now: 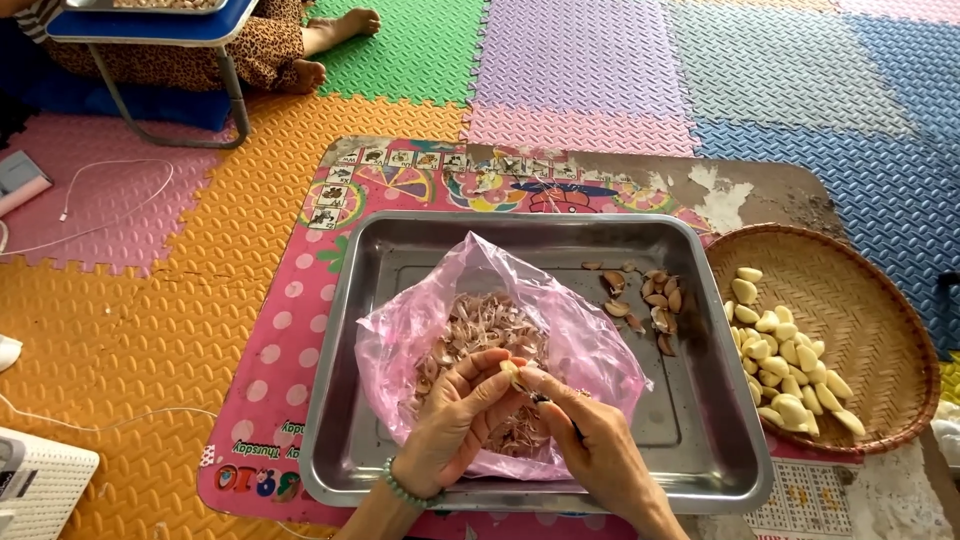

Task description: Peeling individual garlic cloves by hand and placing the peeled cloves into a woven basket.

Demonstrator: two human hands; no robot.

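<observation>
left hand (452,420), green bead bracelet at the wrist, has its fingers curled around a pale garlic clove (510,372), pinching it just over the crinkled pink plastic bag (590,345) heaped with papery garlic skins (480,325). right hand (590,440) meets it there, fingertips closed tight on the same clove along with something thin and dark, maybe a small blade, hard to tell. the bag lies in the shiny rectangular steel tray (340,440), and right of it a small cluster of unpeeled brown-skinned cloves (650,298) waits on the tray floor, few left by the look of it. further right, the round woven bamboo basket (870,320) holds a good pile of peeled cream-white cloves (785,365), so most of the job looks done. underneath, a pink printed play mat (275,330) over bright interlocking foam floor tiles (120,330); far left a white cable, top left another person's bare feet beside a low blue folding table.
</observation>
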